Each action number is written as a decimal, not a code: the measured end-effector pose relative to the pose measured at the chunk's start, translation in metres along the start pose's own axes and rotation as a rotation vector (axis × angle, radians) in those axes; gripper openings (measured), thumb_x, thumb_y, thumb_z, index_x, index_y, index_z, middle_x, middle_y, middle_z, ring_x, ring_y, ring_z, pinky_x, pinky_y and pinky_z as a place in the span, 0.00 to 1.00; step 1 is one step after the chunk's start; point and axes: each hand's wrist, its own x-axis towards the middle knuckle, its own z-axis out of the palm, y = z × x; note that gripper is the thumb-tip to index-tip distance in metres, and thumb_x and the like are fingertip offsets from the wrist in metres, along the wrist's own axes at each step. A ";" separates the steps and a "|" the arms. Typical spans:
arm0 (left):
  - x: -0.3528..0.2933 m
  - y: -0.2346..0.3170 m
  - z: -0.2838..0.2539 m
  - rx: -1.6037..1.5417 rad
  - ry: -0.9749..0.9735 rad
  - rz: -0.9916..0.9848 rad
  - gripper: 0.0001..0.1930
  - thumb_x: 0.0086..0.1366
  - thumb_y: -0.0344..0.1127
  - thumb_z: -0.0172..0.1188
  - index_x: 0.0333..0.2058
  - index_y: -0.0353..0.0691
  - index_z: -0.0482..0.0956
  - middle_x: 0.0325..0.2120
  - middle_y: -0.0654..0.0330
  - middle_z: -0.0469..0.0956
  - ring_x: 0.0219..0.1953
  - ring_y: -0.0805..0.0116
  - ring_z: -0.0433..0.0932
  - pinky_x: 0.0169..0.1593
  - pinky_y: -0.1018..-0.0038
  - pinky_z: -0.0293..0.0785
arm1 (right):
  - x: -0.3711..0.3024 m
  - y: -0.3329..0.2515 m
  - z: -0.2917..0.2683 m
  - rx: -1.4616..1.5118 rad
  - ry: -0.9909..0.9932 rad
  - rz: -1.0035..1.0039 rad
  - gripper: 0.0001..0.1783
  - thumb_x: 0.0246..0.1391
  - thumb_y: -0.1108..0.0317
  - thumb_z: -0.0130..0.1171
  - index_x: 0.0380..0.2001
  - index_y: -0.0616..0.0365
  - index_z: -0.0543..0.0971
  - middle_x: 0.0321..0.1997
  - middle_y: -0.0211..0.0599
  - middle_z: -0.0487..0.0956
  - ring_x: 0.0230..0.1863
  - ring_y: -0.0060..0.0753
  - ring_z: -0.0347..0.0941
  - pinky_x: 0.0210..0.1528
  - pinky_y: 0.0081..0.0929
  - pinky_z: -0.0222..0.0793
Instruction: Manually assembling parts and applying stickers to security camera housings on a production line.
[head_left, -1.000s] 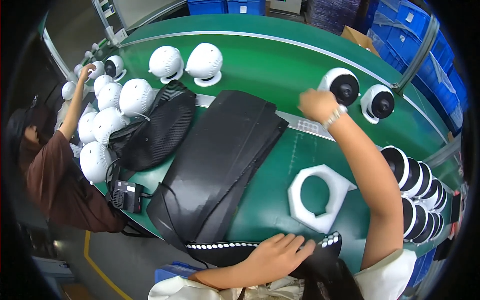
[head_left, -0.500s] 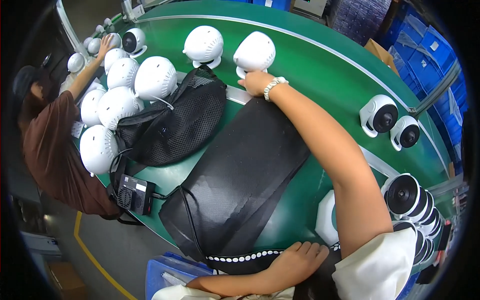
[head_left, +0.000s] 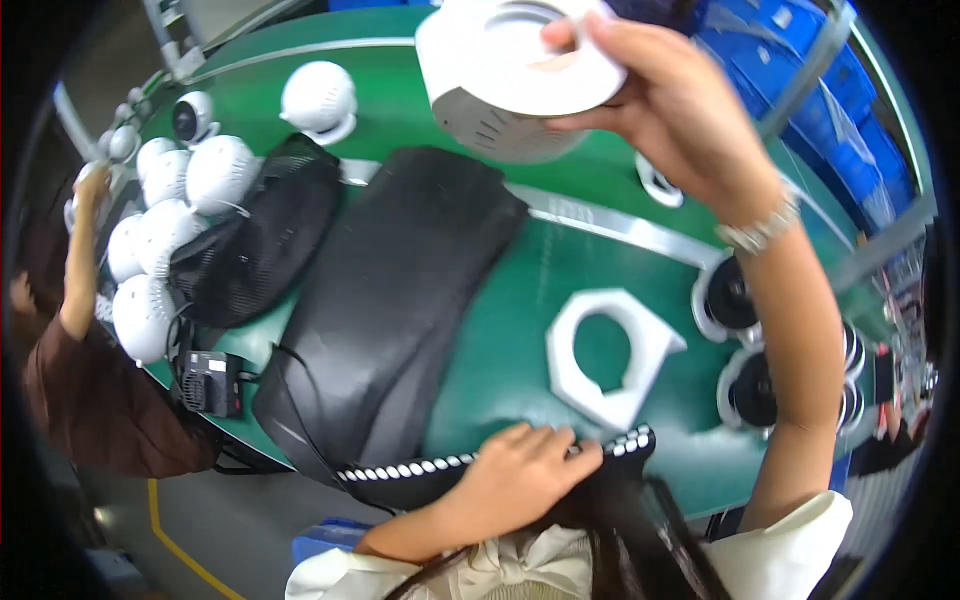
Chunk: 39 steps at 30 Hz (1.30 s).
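Raised high at the top of the head view is a white globe-shaped fan [head_left: 505, 125] with vent slots, its flat base tilted toward me. My right hand [head_left: 675, 105] is closed round the edge of that base, the thumb over a round opening. My left hand [head_left: 530, 475] rests at the near table edge on a black strip [head_left: 420, 466] with white dots, fingers loosely bent and apart, holding nothing visible. Just beyond it lies a white ring-shaped holder [head_left: 565, 355] with an angular outline. To its left a black mat [head_left: 370, 290] covers part of the green table.
Several white fans [head_left: 165, 235] crowd the left beside a black mesh bag [head_left: 265, 240] and a small black box with a cable [head_left: 212, 383]. Another fan [head_left: 318, 98] stands at the far side. Black-fronted fans [head_left: 735, 295] sit at right. A co-worker [head_left: 110, 390] works at far left.
My right hand has lifted the fan off the table and brought it up and nearer, turning its base toward me. The view has shifted right, uncovering the white ring. My left hand stays at the edge.
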 end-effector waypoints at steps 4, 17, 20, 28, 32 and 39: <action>0.004 0.018 -0.008 0.029 -0.036 -0.001 0.12 0.45 0.29 0.53 0.32 0.47 0.74 0.18 0.64 0.64 0.20 0.71 0.69 0.23 0.77 0.65 | -0.113 0.001 -0.013 0.184 0.051 -0.052 0.15 0.62 0.61 0.36 0.42 0.62 0.64 0.41 0.44 0.74 0.43 0.31 0.73 0.47 0.27 0.71; 0.029 0.030 0.009 -0.147 -0.069 -0.199 0.07 0.49 0.29 0.60 0.29 0.39 0.74 0.19 0.57 0.73 0.21 0.59 0.74 0.24 0.70 0.69 | -0.207 0.088 -0.007 0.262 0.296 0.285 0.16 0.62 0.61 0.41 0.43 0.62 0.69 0.41 0.34 0.73 0.43 0.24 0.70 0.44 0.23 0.68; 0.027 0.027 -0.004 -0.096 -0.025 -0.326 0.08 0.48 0.29 0.62 0.26 0.35 0.73 0.20 0.54 0.75 0.22 0.57 0.75 0.24 0.69 0.69 | -0.192 0.044 -0.025 -0.746 -0.014 0.415 0.16 0.55 0.60 0.53 0.37 0.63 0.71 0.28 0.41 0.76 0.27 0.35 0.73 0.30 0.24 0.68; 0.051 0.032 -0.003 -0.073 -0.025 -0.170 0.10 0.42 0.29 0.65 0.22 0.36 0.72 0.14 0.61 0.69 0.17 0.60 0.69 0.20 0.72 0.63 | -0.225 0.048 -0.007 -0.859 -0.092 -0.193 0.14 0.36 0.75 0.65 0.31 0.61 0.75 0.28 0.36 0.74 0.27 0.35 0.69 0.27 0.27 0.63; 0.049 0.039 0.004 0.053 0.088 -0.328 0.15 0.36 0.30 0.70 0.20 0.38 0.69 0.15 0.63 0.72 0.18 0.65 0.69 0.22 0.74 0.61 | -0.225 0.066 -0.011 -0.711 -0.039 -0.163 0.14 0.33 0.78 0.66 0.27 0.62 0.73 0.24 0.37 0.71 0.23 0.37 0.64 0.25 0.28 0.61; 0.036 0.034 0.015 0.166 0.237 -0.202 0.10 0.43 0.34 0.65 0.23 0.39 0.75 0.16 0.66 0.71 0.18 0.73 0.67 0.20 0.79 0.55 | -0.230 0.072 -0.006 -0.717 0.025 -0.207 0.14 0.33 0.71 0.67 0.23 0.59 0.71 0.22 0.35 0.68 0.22 0.35 0.63 0.24 0.27 0.58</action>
